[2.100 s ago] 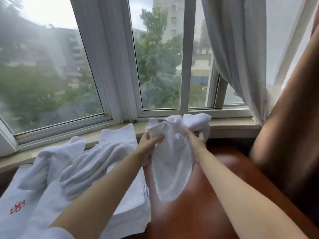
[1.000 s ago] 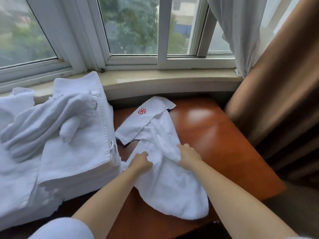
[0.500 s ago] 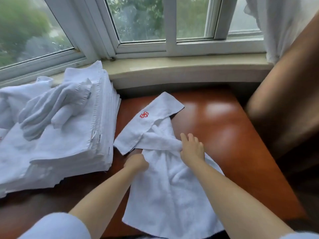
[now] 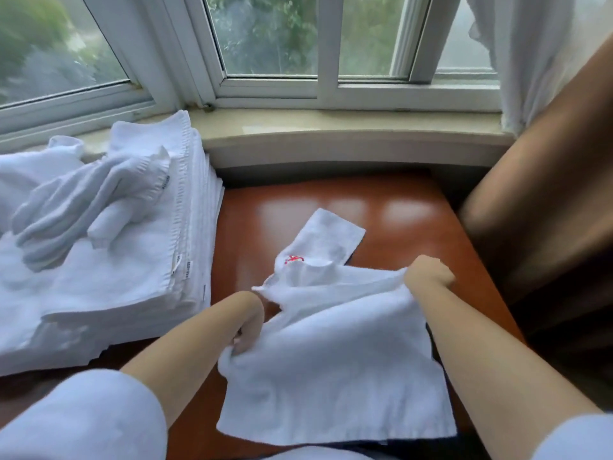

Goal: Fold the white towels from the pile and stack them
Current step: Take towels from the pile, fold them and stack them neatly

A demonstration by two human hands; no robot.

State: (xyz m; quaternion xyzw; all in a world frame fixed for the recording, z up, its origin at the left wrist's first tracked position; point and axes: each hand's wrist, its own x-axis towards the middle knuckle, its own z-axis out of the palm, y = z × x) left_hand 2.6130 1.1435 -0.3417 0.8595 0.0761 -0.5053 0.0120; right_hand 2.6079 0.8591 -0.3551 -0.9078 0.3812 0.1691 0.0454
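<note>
White towel [image 4: 335,353], centre frame, on tabletop [image 4: 262,227]: left hand [image 4: 247,330] and right hand [image 4: 428,272] fingers pinching its edges; towel pile [image 4: 99,260] at left.

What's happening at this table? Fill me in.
A person is folding a white towel spread on the wooden table. The left hand grips its left edge and the right hand pinches its far right edge; a corner with a red emblem lies turned out beyond. To the left sits a stack of towels with a crumpled towel on top.
</note>
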